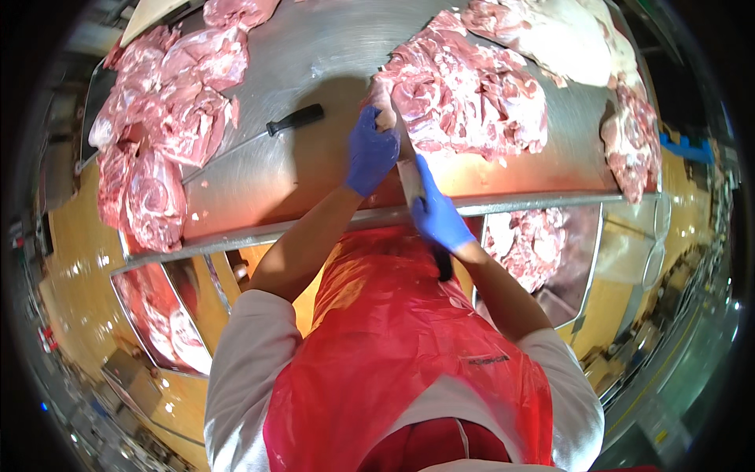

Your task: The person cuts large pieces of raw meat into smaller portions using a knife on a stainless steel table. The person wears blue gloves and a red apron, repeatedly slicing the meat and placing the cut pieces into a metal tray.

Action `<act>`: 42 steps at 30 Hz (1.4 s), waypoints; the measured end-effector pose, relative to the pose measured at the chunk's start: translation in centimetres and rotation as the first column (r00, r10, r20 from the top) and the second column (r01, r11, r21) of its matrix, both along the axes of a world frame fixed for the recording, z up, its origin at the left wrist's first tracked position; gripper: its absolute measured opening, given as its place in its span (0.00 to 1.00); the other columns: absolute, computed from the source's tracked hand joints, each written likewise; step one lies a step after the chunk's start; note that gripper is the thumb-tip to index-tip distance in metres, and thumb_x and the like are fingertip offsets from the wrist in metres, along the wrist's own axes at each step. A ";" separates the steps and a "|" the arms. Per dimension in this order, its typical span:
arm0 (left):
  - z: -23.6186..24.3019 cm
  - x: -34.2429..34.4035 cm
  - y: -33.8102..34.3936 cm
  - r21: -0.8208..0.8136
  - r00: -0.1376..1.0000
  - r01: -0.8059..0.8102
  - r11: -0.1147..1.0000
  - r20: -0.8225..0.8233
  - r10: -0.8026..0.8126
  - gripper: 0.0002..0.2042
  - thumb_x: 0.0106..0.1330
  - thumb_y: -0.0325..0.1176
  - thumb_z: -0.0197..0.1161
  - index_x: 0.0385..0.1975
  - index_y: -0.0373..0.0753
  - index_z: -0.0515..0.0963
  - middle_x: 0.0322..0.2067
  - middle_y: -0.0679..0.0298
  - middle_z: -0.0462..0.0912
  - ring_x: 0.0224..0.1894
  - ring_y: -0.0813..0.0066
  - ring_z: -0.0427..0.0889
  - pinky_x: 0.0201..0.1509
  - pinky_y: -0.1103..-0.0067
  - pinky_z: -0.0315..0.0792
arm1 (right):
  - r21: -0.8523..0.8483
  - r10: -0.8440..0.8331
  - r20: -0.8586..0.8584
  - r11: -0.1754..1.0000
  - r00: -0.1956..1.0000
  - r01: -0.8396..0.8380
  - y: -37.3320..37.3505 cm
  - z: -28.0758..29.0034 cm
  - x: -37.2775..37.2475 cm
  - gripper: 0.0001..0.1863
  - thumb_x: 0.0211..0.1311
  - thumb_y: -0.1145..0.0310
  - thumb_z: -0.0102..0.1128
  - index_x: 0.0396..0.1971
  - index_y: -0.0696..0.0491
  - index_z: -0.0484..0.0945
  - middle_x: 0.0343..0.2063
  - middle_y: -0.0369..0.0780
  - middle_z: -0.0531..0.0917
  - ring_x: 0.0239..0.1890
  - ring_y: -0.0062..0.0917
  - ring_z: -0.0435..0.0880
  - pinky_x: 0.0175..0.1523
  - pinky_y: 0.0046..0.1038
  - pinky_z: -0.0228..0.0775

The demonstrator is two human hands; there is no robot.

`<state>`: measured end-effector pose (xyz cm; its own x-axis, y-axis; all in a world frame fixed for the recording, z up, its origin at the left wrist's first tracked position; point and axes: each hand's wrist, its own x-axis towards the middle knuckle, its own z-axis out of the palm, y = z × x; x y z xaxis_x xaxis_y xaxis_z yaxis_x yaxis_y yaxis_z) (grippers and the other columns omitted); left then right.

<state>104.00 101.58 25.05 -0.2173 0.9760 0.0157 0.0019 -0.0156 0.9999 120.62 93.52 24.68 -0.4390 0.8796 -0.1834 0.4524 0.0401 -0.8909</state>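
Note:
My left hand, in a blue glove, is closed on a pale edge of a large piece of raw meat. The meat lies spread on the metal table, right of the hand. My right hand, also blue-gloved, is wrapped round a knife at the table's near edge. The knife's black handle shows below the hand, and its long blade points away from me, alongside my left hand. Where the blade meets the meat is hard to make out. Left of my hands lies a sharpening steel with a black handle.
Several raw meat cuts lie along the left of the steel table. A big pale-skinned piece is at the far right, a smaller cut at the right edge. Below the near edge, meat fills a left bin and a right bin.

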 end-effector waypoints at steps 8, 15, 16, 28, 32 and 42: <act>2.0 -1.9 4.9 -0.064 0.856 0.196 0.979 0.497 -0.139 0.02 0.66 0.25 0.56 0.32 0.40 0.75 0.25 0.70 0.73 0.31 0.83 0.75 0.33 0.84 0.71 | 0.183 -0.263 -0.093 0.943 0.960 0.276 -4.9 -1.0 -6.4 0.40 0.65 0.76 0.45 0.74 0.61 0.39 0.63 0.54 0.70 0.61 0.44 0.74 0.69 0.36 0.61; 6.8 3.2 4.8 -0.352 0.349 0.448 0.822 0.915 0.201 0.02 0.66 0.30 0.55 0.34 0.42 0.74 0.28 0.70 0.75 0.31 0.79 0.76 0.34 0.81 0.72 | -0.621 -0.692 -0.660 0.722 0.292 0.305 2.1 -12.5 -11.4 0.29 0.75 0.66 0.46 0.71 0.55 0.53 0.58 0.41 0.67 0.59 0.27 0.67 0.60 0.25 0.61; 7.4 4.4 3.7 -0.084 0.457 0.400 0.913 0.881 -0.119 0.04 0.63 0.24 0.54 0.34 0.41 0.73 0.28 0.71 0.74 0.31 0.79 0.75 0.34 0.82 0.70 | -0.594 -0.675 -0.685 0.735 0.274 0.328 2.7 -13.1 -12.4 0.27 0.76 0.64 0.46 0.70 0.54 0.56 0.54 0.40 0.69 0.54 0.26 0.70 0.56 0.24 0.65; 19.5 12.8 1.9 0.146 0.594 0.403 0.903 0.709 -0.380 0.10 0.58 0.15 0.54 0.32 0.39 0.70 0.25 0.68 0.71 0.19 0.74 0.75 0.15 0.75 0.70 | -0.404 -0.239 -0.347 0.911 0.907 0.085 6.1 5.6 -15.8 0.44 0.65 0.76 0.58 0.76 0.44 0.46 0.22 0.34 0.75 0.16 0.17 0.70 0.21 0.24 0.65; 16.4 24.0 -0.8 0.284 0.680 0.728 0.624 -0.179 -0.711 0.15 0.50 0.33 0.63 0.38 0.35 0.79 0.32 0.45 0.83 0.33 0.47 0.84 0.37 0.55 0.77 | -0.135 -0.215 -0.149 0.971 0.965 0.196 -0.3 3.6 -12.9 0.43 0.63 0.76 0.58 0.76 0.46 0.50 0.30 0.38 0.78 0.24 0.19 0.74 0.28 0.25 0.69; 5.0 8.9 -2.8 0.169 0.737 0.675 0.718 -0.174 -0.653 0.20 0.62 0.33 0.62 0.55 0.36 0.73 0.48 0.52 0.76 0.45 0.62 0.78 0.48 0.69 0.73 | 0.105 -0.566 -0.335 0.772 0.753 0.627 4.0 -0.6 6.9 0.41 0.67 0.75 0.58 0.75 0.52 0.46 0.43 0.41 0.80 0.37 0.20 0.80 0.40 0.23 0.76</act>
